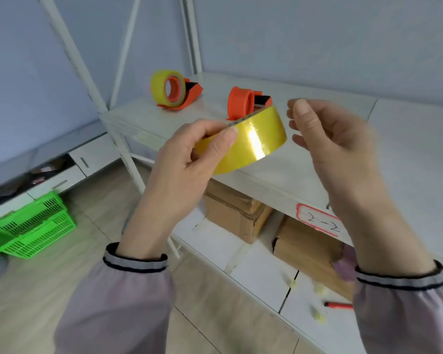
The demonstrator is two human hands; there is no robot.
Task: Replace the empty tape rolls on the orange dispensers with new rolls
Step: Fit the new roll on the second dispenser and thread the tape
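My left hand [187, 159] grips a new yellow tape roll [253, 141] by its left side, thumb on the outer face, holding it above the white shelf [287, 169]. My right hand [327, 134] hovers just right of the roll, fingers curled and apart, touching nothing that I can see. Right behind the roll stands an orange dispenser [243, 102] with a bare orange hub and no tape on it. Farther back left, a second orange dispenser [187, 95] carries a full yellow roll [161, 88].
Cardboard boxes [235, 213] sit on the lower shelf level under the white shelf. A green plastic basket [33, 226] lies on the wooden floor at left. A red pen-like tool [339, 305] and yellow scraps lie on the low white board. White shelf posts rise at left.
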